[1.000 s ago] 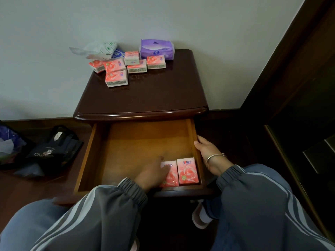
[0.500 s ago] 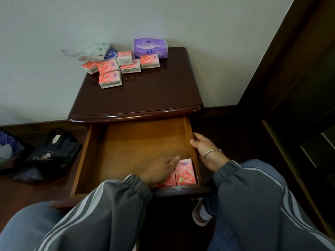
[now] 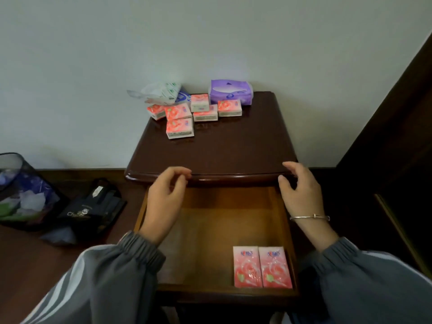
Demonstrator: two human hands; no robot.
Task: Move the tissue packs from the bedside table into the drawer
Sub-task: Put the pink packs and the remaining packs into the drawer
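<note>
Head view: the table (image 3: pixel 210 148) stands against the wall (image 3: pixel 210 38), and its drawer (image 3: pixel 210 220) is pulled out from under the table's front edge. Two drawer packs (image 3: pixel 247 267), pink, lie flat in the drawer, side by side and touching, in the right corner farthest from the table's front edge. Six table packs (image 3: pixel 180 128), also pink, sit clustered on the table's rear left area; one rests on top of another, and the nearest one sits a little forward of the others. A purple pack (image 3: pixel 231 92) stands at the table's rear edge, just behind the cluster and against the wall. A white pack (image 3: pixel 161 93) with green print and a blue pack (image 3: pixel 183 97) lie at the table's rear left corner. The left hand (image 3: pixel 164 199) hovers over the drawer's left side, just below the table's front edge, fingers loosely curled and holding nothing. The right hand (image 3: pixel 299 190) hovers at the right end of the table's front edge, fingers loosely curled and holding nothing; whether its fingertips touch the edge cannot be told. A bracelet (image 3: pixel 309 217) circles the right wrist. Both arms wear grey sleeves (image 3: pixel 117 277) with white stripes. On the floor left of the table lie a black bag (image 3: pixel 93 206) and, farther left, a mesh bin (image 3: pixel 21 190).
</note>
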